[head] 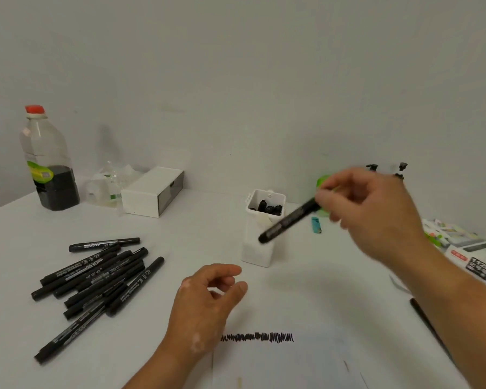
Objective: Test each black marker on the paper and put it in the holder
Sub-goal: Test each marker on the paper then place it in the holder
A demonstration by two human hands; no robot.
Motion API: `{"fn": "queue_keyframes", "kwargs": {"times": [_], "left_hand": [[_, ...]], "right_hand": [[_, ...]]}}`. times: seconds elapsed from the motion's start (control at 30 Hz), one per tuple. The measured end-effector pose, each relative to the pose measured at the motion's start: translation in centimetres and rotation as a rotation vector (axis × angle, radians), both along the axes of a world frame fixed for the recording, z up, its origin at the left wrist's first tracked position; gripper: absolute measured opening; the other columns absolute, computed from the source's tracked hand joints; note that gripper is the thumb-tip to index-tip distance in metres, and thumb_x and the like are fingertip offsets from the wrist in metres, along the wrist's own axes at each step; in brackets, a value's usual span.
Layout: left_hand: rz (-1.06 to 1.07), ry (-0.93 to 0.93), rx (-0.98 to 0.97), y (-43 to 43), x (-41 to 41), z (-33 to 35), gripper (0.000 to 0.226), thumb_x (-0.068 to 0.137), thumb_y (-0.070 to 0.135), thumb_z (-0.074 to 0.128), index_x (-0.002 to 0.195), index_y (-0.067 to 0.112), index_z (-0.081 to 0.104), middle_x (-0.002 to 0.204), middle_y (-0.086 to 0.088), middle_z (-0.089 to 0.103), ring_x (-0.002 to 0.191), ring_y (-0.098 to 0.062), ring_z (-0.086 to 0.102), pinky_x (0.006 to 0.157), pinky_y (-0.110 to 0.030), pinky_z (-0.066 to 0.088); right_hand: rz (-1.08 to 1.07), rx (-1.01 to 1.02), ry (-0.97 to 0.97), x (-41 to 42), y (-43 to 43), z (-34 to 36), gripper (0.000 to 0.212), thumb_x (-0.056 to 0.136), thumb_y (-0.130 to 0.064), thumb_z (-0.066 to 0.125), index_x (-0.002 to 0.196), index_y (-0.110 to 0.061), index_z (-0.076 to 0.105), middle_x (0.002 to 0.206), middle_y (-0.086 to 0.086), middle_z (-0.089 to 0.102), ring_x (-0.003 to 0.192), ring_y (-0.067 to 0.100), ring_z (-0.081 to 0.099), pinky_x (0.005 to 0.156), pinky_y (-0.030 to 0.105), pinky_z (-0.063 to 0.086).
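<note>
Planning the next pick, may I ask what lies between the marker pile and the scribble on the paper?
The left hand lies there, loosely curled and empty, between the pile and the scribble, seen in the head view.

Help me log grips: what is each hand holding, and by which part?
The right hand pinches a slim black plastic marker by its upper end; the left hand holds nothing.
</note>
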State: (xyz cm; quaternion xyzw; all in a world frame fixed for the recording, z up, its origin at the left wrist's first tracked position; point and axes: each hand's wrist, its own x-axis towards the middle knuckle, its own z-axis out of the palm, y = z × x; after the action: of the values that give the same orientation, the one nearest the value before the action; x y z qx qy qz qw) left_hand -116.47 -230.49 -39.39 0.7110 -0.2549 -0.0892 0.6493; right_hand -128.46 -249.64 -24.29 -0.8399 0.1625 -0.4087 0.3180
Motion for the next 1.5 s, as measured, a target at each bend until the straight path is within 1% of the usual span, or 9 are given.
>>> {"fn": "queue_keyframes", "kwargs": {"times": [0.2,0.43,0.67,0.9,1.0,1.1,1.27,1.33,1.5], "left_hand": [[0.080,-0.069,0.098,0.1,1.1,-0.4,0.008,0.082,0.026,0.077,0.076,0.031,0.074,0.078,0.013,0.071,0.072,-0.004,0.063,0.062,-0.009,0.045],[0.094,-0.209,0.173,0.0,1.2,-0.6,0.018,0.081,0.020,0.078,0.067,0.029,0.070,0.069,0.016,0.067,0.056,-0.001,0.055,0.058,-0.008,0.043],[0.100,-0.269,0.177,-0.1,1.5,-0.9,0.020,0.079,0.019,0.078,0.066,0.031,0.069,0.068,0.017,0.066,0.059,-0.004,0.057,0.058,-0.009,0.043],[0.100,-0.311,0.203,-0.1,1.7,-1.1,0.019,0.080,0.021,0.077,0.067,0.032,0.068,0.070,0.016,0.065,0.065,-0.006,0.058,0.060,-0.009,0.043],[0.103,-0.329,0.220,-0.1,1.7,-1.1,0.019,0.080,0.021,0.076,0.067,0.031,0.068,0.065,0.013,0.065,0.065,-0.006,0.059,0.060,-0.010,0.043],[0.105,-0.340,0.237,0.0,1.8,-1.1,0.020,0.081,0.019,0.076,0.067,0.031,0.068,0.063,0.009,0.065,0.066,-0.007,0.059,0.060,-0.011,0.043],[0.097,-0.346,0.258,0.0,1.8,-1.2,0.019,0.081,0.020,0.076,0.067,0.030,0.068,0.063,0.010,0.065,0.068,-0.006,0.060,0.061,-0.011,0.044],[0.090,-0.357,0.276,-0.1,1.8,-1.3,0.018,0.081,0.020,0.075,0.067,0.029,0.069,0.062,0.010,0.065,0.068,-0.005,0.060,0.061,-0.010,0.043],[0.083,-0.388,0.311,-0.1,1.7,-1.5,0.020,0.081,0.018,0.074,0.066,0.029,0.068,0.065,0.016,0.064,0.068,-0.004,0.059,0.061,-0.007,0.041]], "right_hand": [[-0.199,-0.197,0.010,6.1,-3.8,4.0,0.004,0.085,-0.034,0.074,0.085,-0.030,0.072,0.067,-0.011,0.070,0.065,0.004,0.065,0.067,0.022,0.051],[-0.236,-0.287,0.320,12.9,-6.1,0.1,0.007,0.087,-0.031,0.066,0.091,-0.027,0.070,0.087,-0.003,0.069,0.093,0.025,0.067,0.082,0.039,0.059],[-0.228,-0.306,0.527,15.1,-6.3,-3.3,0.009,0.084,-0.027,0.067,0.081,-0.036,0.065,0.103,0.002,0.072,0.090,0.025,0.067,0.074,0.032,0.056],[-0.258,-0.302,0.663,15.3,-6.6,-3.9,0.021,0.084,-0.023,0.059,0.094,-0.019,0.077,0.095,0.007,0.074,0.087,0.028,0.068,0.071,0.035,0.060],[-0.259,-0.287,0.593,14.6,-6.2,-3.3,0.022,0.085,-0.021,0.058,0.087,-0.020,0.079,0.090,0.004,0.076,0.086,0.028,0.068,0.073,0.036,0.060],[-0.250,-0.288,0.473,12.6,-5.7,-2.7,0.024,0.086,-0.020,0.058,0.084,-0.025,0.082,0.090,-0.004,0.079,0.088,0.023,0.069,0.078,0.035,0.059],[-0.228,-0.169,0.315,5.7,-4.7,-5.3,0.015,0.089,-0.027,0.068,0.084,-0.027,0.082,0.081,-0.014,0.078,0.073,0.004,0.067,0.066,0.018,0.051],[-0.208,-0.117,0.328,2.4,-4.2,-7.8,0.012,0.090,-0.029,0.071,0.087,-0.030,0.082,0.079,-0.020,0.074,0.072,-0.008,0.062,0.061,0.004,0.041],[-0.134,-0.023,0.454,-4.1,-2.1,-13.6,0.014,0.092,-0.029,0.072,0.085,-0.040,0.077,0.078,-0.025,0.069,0.090,-0.020,0.055,0.070,0.001,0.040]]}}
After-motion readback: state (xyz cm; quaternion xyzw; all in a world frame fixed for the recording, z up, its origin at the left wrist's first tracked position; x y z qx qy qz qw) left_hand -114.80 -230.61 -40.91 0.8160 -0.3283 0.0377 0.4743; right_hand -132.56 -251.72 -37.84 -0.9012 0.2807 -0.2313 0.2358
